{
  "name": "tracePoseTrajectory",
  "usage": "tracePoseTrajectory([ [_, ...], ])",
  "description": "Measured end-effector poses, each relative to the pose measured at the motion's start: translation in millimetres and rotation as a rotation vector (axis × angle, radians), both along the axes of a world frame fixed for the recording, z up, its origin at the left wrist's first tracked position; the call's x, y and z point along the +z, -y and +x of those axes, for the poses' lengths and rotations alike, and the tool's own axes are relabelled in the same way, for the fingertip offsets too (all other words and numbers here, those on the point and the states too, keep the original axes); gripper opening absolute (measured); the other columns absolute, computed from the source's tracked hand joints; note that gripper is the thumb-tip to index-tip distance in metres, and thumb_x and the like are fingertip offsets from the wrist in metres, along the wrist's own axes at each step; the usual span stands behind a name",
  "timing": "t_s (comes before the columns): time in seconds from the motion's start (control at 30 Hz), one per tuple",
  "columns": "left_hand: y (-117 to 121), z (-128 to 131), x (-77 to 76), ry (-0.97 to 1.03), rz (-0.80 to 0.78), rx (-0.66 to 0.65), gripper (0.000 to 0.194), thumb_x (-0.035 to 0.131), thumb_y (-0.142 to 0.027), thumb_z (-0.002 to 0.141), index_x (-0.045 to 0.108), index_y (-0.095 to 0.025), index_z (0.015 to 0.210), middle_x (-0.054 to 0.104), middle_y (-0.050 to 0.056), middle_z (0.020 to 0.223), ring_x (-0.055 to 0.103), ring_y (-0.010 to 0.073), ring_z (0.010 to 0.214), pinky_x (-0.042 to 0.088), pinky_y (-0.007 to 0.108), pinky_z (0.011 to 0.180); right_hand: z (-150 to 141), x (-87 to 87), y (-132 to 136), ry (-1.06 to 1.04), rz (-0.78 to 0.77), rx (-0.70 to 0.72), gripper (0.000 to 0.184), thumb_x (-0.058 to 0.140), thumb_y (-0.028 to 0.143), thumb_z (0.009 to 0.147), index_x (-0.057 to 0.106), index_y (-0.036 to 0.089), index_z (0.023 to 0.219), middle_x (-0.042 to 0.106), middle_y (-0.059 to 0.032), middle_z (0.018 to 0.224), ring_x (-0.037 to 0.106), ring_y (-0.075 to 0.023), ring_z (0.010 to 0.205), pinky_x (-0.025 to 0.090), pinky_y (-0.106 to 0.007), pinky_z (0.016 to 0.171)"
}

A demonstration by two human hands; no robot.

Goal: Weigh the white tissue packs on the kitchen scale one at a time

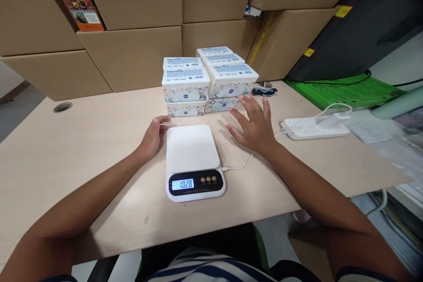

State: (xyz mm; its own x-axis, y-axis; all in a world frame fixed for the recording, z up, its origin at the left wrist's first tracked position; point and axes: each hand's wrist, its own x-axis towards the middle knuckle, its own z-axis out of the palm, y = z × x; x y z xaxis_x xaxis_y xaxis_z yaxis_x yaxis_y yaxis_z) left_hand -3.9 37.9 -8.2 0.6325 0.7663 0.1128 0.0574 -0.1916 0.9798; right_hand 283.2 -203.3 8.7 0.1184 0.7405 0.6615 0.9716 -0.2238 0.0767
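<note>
A white digital kitchen scale (193,147) lies on the table in front of me, its platform bare. Its lit display (183,184) reads about 102.8, with a small dash at the left. My left hand (153,139) rests at the scale's back left corner, fingers stretched out and holding nothing. Over the table to the right of the scale, my right hand (253,125) is open with spread fingers. Its fingertips are in front of the right stack of tissue packs (233,86); whether they touch it I cannot tell. A second stack of tissue packs (185,90) stands to its left.
Cardboard boxes (132,57) form a wall behind the table. A white power strip (313,128) lies at the right, and a white cable (243,167) runs to the scale. A dark blue strap-like item (264,91) sits near the packs. A green slatted surface (317,90) is farther right.
</note>
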Motion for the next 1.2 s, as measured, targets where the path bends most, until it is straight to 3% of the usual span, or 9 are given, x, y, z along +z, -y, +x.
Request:
tracePoseTrajectory([
  [0.57,-2,1,-2.5,0.005,0.015,-0.001,0.092,0.042,-0.103,0.094,0.071,-0.027,0.138,0.071,0.013,0.152,0.069,0.0319,0.122,0.047,0.057,0.125,-8,-1.2,-3,-0.047,0.069,-0.080,0.045,0.056,0.047,0.112,0.071,0.024,0.148,0.063,-0.0208,0.169,0.060,-0.0408,0.156,0.027,-0.076,0.137],
  [0.77,-3,1,-4.1,0.030,0.008,-0.005,0.087,0.043,-0.100,0.097,0.073,-0.028,0.136,0.072,0.013,0.150,0.070,0.0314,0.120,0.051,0.056,0.122,-11,-2.8,-5,-0.098,0.045,-0.101,0.048,0.056,0.044,0.111,0.067,0.023,0.153,0.060,-0.0220,0.171,0.058,-0.0414,0.158,0.025,-0.077,0.138],
  [1.0,-1,1,-1.7,0.024,0.016,0.001,0.092,0.044,-0.104,0.093,0.073,-0.027,0.136,0.072,0.014,0.150,0.069,0.0324,0.120,0.046,0.059,0.126,-11,-4.3,-5,-0.124,0.055,-0.071,0.051,0.054,0.046,0.112,0.065,0.021,0.156,0.061,-0.0239,0.170,0.059,-0.0406,0.157,0.026,-0.076,0.138],
  [1.2,-1,1,-1.2,0.028,0.010,0.002,0.087,0.044,-0.101,0.096,0.073,-0.029,0.135,0.073,0.012,0.148,0.072,0.0311,0.119,0.052,0.056,0.122,-12,-5.0,-4,-0.159,0.036,-0.064,0.056,0.053,0.046,0.111,0.059,0.022,0.161,0.059,-0.0241,0.171,0.056,-0.0408,0.160,0.028,-0.076,0.137],
])
